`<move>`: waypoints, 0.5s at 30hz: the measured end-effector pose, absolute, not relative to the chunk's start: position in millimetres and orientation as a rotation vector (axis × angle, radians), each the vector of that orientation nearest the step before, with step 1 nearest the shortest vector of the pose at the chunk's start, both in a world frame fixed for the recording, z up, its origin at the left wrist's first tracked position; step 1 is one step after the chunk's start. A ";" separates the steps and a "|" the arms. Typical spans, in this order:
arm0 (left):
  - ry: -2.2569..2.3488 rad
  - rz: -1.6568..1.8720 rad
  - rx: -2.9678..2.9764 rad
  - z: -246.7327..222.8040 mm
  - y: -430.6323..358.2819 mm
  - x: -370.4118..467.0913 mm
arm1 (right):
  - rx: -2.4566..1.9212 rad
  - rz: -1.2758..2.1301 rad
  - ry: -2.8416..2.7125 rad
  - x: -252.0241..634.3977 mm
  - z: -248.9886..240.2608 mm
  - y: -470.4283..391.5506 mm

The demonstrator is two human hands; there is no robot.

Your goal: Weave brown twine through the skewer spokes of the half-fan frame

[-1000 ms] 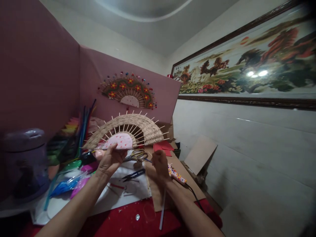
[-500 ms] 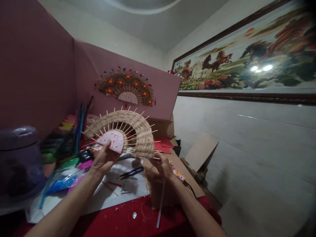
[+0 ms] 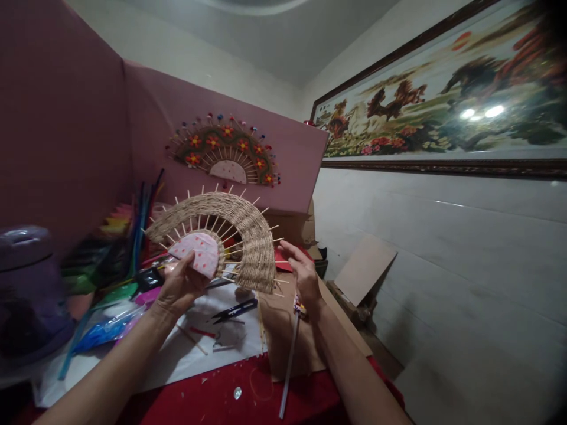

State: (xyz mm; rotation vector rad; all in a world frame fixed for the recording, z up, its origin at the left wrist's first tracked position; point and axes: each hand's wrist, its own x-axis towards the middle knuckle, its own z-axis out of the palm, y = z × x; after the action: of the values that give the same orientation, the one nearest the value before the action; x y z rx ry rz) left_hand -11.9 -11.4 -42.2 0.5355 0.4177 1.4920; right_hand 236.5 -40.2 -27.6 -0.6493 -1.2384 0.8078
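A woven twine fan (image 3: 254,236) with thin sticks poking out past its outer edge is held up over the table. Its half-round base (image 3: 195,251) is covered in pale cloth with red dots. My left hand (image 3: 183,286) grips that base, thumb in front and fingers behind. My right hand (image 3: 303,271) is at the fan's right edge beside the stick tips, fingers partly stretched out and apart, holding nothing. Behind, a decorated fan (image 3: 228,150) with red and yellow flowers and coloured beads on its sticks rests against a pink board.
Dark snips (image 3: 234,310) lie on white paper (image 3: 177,366). A clear glue stick (image 3: 290,366) crosses brown cardboard (image 3: 283,348). At left are blue plastic packets (image 3: 100,333) and a purple container (image 3: 31,295). Red cloth (image 3: 212,401) covers the front edge.
My right hand has moved up along the fan's right edge from its lower corner, its fingers opening. The fan has turned slightly, its lower right corner now lower.
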 end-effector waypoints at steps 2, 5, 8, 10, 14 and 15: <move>0.437 1.506 0.510 -39.6 -13.8 -10.6 | -0.561 0.923 -1.194 228.1 -17.0 -42.3; 0.434 1.519 0.495 -37.5 -15.3 -9.7 | -0.552 1.123 -1.185 215.4 -13.2 -44.3; 0.447 1.518 0.507 -37.9 -14.6 -10.3 | -0.556 1.181 -1.130 207.9 -22.9 -43.0; 0.456 1.526 0.520 -39.1 -13.5 -10.9 | -0.555 1.162 -1.058 204.7 -32.1 -42.1; 0.466 1.506 0.508 -43.0 -10.4 -11.7 | -0.541 1.088 -0.943 197.9 -47.7 -43.1; 0.468 1.489 0.504 -44.2 -9.5 -11.6 | -0.540 1.071 -0.933 196.4 -51.0 -43.3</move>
State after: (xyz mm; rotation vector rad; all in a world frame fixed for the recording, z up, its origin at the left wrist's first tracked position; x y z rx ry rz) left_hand -11.6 -9.5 -44.2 0.5044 0.4685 1.4889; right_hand 196.4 -43.3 -51.0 -0.5398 -0.9332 1.0707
